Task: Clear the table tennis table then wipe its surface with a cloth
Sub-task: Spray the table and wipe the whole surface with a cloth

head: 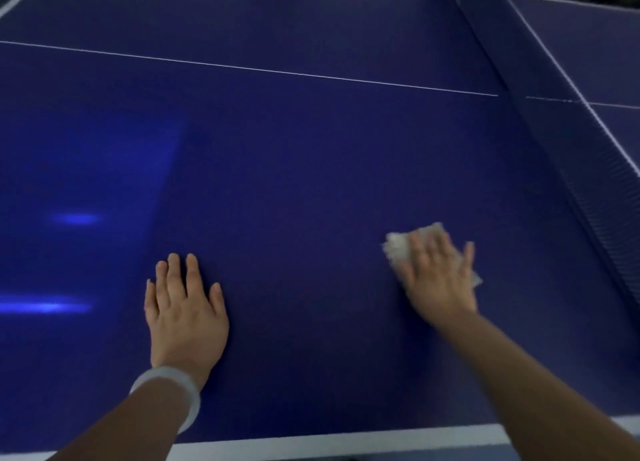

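Two hands, cloth (398,246) nr net (588,197)

Indoor table tennis venue or games room, dimly lit: blue table tennis table (294,169) with white boundary lines, dark net (540,128) across it, ceiling lights reflected on surface.
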`<state>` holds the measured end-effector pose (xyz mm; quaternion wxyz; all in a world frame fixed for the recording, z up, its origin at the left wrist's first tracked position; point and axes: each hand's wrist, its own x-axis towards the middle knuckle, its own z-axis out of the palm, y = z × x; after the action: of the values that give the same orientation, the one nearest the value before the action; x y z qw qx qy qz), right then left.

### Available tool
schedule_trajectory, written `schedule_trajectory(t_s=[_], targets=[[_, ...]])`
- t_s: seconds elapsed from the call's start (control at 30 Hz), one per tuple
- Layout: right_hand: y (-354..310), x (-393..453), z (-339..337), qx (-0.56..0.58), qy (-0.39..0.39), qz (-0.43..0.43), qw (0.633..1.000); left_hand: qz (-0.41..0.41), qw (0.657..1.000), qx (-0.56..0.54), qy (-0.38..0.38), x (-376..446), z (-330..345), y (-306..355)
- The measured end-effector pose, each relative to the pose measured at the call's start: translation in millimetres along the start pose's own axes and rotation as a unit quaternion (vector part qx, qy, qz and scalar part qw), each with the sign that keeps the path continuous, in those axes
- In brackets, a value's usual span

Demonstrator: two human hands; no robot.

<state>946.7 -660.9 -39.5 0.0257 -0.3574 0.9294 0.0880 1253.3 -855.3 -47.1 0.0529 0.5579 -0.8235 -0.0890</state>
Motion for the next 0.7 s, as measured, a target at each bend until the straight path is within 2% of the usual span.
schedule_trajectory(t_s=[0.1,0.2,0.23,0.3,0.37,0.43,0.47,0.5,0.57,0.7], targets=[[44.3,-13.3,2.3,0.101,-0.077,0.178,0.976,0.002,1.0,0.006,0.001,0.0,1.2,-1.6],[13.8,-59.7,8.1,0.149,-0.071,0.275,0.947,0.006,1.0,0.004,0.001,-1.0,-0.1,-1.6],[-9.1,-77.9,12.2,0.145,-0.054,0.274,0.949,0.006,1.0,0.002,-0.002,-1.3,-0.4,-1.3],[-65.5,-113.4,12.0,0.141,0.007,0.205,0.969,0.006,1.0,0.003,-0.006,-1.1,-0.7,-1.7],[-120.5,-144.9,6.8,0.151,0.028,0.044,0.987,0.01,1.0,0.003,-0.01,-0.8,-1.2,-2.3],[-153.4,-166.2,-1.8,0.161,-0.001,-0.116,0.98,0.016,1.0,-0.007,-0.008,-1.0,-1.7,-3.0],[-155.5,-169.1,-8.2,0.165,-0.012,-0.158,0.973,0.019,1.0,-0.014,-0.007,-1.0,-1.5,-3.6],[-146.9,-166.5,-9.9,0.16,-0.016,-0.172,0.972,0.021,1.0,-0.018,-0.007,-0.9,-1.1,-4.4],[-109.7,-153.9,-1.9,0.114,-0.014,-0.137,0.984,0.029,0.999,-0.024,0.001,-1.1,-0.7,-7.0],[6.3,-127.8,8.0,0.003,-0.038,0.027,0.999,0.043,0.999,-0.028,0.001,-1.1,0.7,-9.5]])
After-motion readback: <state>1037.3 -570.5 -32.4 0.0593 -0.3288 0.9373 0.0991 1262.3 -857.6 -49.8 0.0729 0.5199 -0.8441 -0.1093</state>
